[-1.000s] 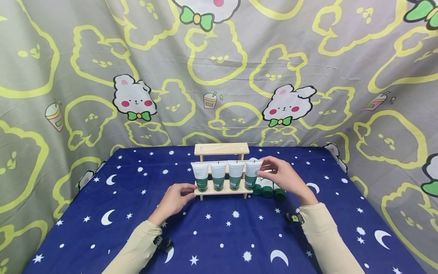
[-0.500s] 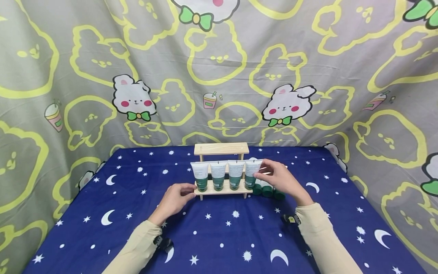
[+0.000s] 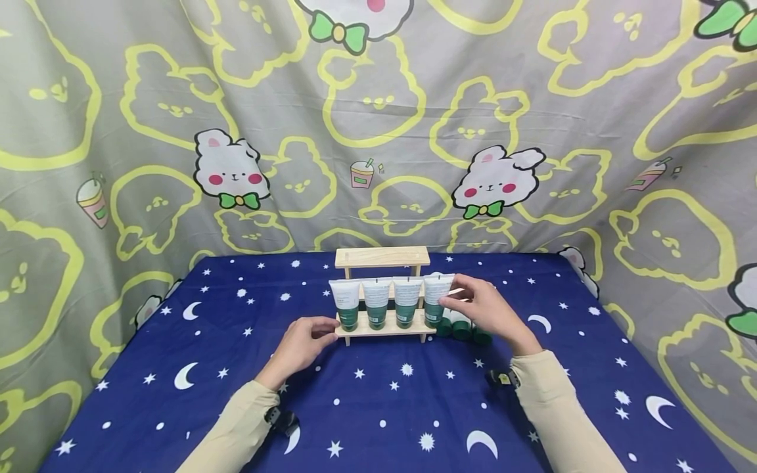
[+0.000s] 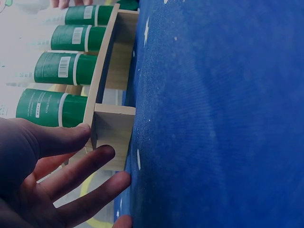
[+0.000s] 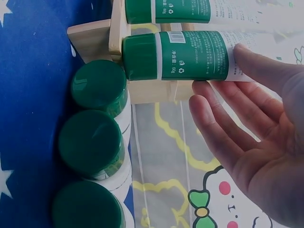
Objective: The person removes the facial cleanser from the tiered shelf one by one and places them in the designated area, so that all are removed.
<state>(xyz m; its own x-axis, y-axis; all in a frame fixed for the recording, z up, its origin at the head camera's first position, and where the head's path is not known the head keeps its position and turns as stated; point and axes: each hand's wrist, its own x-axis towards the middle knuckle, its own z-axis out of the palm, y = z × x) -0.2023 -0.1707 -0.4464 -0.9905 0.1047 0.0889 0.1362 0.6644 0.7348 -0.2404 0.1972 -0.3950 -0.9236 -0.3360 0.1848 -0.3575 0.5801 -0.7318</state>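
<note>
Several white and green squeeze tubes [image 3: 376,305] stand caps down in a row on the lower shelf of a small wooden rack [image 3: 383,257]. My left hand [image 3: 303,343] holds the left end of that shelf. In the left wrist view, the thumb touches the shelf's front edge while the other fingers lie behind and beside it. My right hand [image 3: 481,307] holds the rightmost tube [image 5: 192,56] by its white upper part. In the right wrist view, the thumb presses its front and the fingers reach behind. This tube's cap is at the shelf.
More tubes lie to the right of the rack, their dark green caps [image 5: 91,144] facing me. A blue cloth [image 3: 390,407] with moons and stars covers the table. Behind it hangs a grey curtain [image 3: 284,98] with cartoon bunnies.
My right hand has moved slightly left and down along the rightmost tube, then stayed there. The left hand and the rack have kept their place.
</note>
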